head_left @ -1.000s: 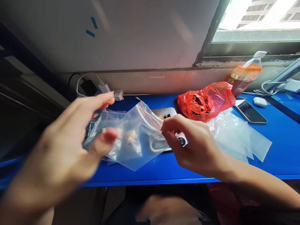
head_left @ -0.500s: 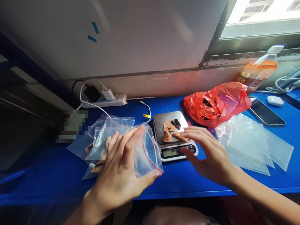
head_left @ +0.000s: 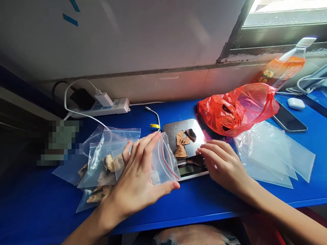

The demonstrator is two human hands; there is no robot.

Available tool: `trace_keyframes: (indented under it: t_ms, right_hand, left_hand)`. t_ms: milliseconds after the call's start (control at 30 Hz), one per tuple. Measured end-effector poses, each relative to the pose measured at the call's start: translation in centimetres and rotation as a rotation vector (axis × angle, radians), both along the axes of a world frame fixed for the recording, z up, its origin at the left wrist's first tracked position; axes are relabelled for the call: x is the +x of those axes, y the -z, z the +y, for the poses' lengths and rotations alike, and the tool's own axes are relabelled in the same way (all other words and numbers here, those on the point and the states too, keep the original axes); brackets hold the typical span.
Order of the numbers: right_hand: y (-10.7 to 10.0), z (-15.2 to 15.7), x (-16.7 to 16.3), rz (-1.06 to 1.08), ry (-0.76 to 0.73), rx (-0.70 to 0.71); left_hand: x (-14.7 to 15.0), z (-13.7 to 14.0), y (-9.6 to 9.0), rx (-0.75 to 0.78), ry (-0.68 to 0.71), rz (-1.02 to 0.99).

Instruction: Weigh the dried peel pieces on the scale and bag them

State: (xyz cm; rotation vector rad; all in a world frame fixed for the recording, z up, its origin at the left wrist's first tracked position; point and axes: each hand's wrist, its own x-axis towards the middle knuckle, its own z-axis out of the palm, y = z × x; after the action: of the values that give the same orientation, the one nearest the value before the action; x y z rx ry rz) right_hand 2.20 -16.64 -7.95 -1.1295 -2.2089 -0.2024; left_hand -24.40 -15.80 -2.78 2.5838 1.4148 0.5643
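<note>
My left hand [head_left: 139, 177] holds a clear zip-lock bag [head_left: 166, 160], its mouth spread between thumb and fingers and facing right. Just right of the bag is a kitchen scale [head_left: 167, 127] with a steel plate; its display is partly covered and hard to read. Several dried brown pieces [head_left: 181, 151], curved and bark-like, lie on the plate, along with a darker one [head_left: 190, 134]. My right hand [head_left: 224, 163] is closed over the scale's front right corner. A brown dried piece [head_left: 193, 161] shows at its fingertips, above the display, partly hidden.
Filled zip-lock bags [head_left: 95, 163] lie at the left, flat bags [head_left: 270, 153] at the right. Behind the scale sits a red plastic bag [head_left: 217, 114] with dark pieces inside. A phone [head_left: 291, 117], an earbud case [head_left: 295, 103], a bottle [head_left: 286, 69] and a power strip [head_left: 120, 106] line the back.
My right hand has closed and picked up a brown piece from the plate's front right, bringing it over the display. My left hand still holds the bag open. The view has shifted slightly.
</note>
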Motion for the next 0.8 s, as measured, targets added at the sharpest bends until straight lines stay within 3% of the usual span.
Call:
trace_keyframes:
  t_ms: [200,367,567,667,800]
  right_hand:
    - [0.6,-2.3,-0.5,-0.008,-0.046,0.038]
    - [0.4,-1.8,-1.1,0.031,-0.010,-0.015]
    - [-3.3,-1.9,-1.5,0.170,-0.112,-0.137]
    - [-5.1,-2.4,-2.6,0.181,-0.148,-0.074]
    - [-6.1,-1.2,-4.8,0.087,-0.327,0.011]
  left_hand:
    - [-0.4,-0.2,0.5,-0.045,-0.025,0.004]
    - [-0.3,-0.3,0.4,-0.046,-0.010,-0.007]
    - [-0.1,-0.8,0.4,-0.089,0.012,-0.029]
    - [-0.2,-0.8,0.4,-0.092,0.038,-0.031]
    - [-0.4,-0.7,0.5,-0.058,0.065,-0.060]
